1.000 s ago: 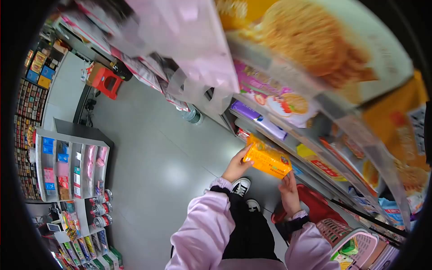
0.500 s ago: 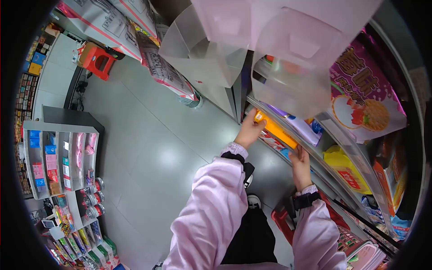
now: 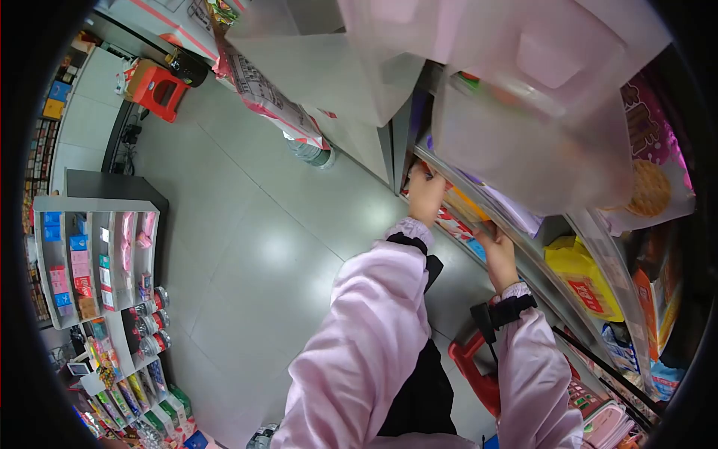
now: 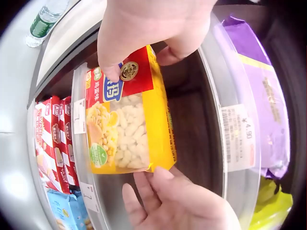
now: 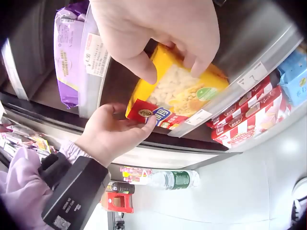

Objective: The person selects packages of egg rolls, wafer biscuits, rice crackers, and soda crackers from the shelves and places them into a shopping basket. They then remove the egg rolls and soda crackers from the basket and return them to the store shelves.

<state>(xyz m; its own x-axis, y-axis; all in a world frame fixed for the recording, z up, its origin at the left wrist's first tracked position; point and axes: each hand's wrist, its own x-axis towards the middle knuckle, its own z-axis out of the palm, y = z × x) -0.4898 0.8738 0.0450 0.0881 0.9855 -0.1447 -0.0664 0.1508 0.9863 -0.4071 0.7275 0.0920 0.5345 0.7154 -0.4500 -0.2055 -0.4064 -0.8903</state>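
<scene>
A yellow-and-red snack package (image 3: 465, 205) (image 4: 128, 120) (image 5: 177, 93) sits between the dividers of a low shelf, in head view mostly covered by the shelf above. The left hand (image 3: 426, 196) (image 4: 156, 26) (image 5: 115, 132) pinches its red end between thumb and fingers. At the yellow end, the right hand (image 3: 499, 258) (image 4: 180, 201) (image 5: 160, 36) holds on with thumb and fingertips. The package's printed window side shows in both wrist views.
A purple package (image 4: 268, 105) (image 5: 67, 57) lies beyond one divider, with red-and-white packs (image 4: 53, 143) (image 5: 252, 117) on the other side. Translucent hanging plastic (image 3: 523, 142) overhangs the shelf. A water bottle (image 3: 310, 152) stands on the floor; a red basket (image 3: 479, 374) is beside the legs.
Both hands have carried the package from in front of the shelves down into the low shelf, and it is now further in, under the upper shelf edge. The head view has shifted.
</scene>
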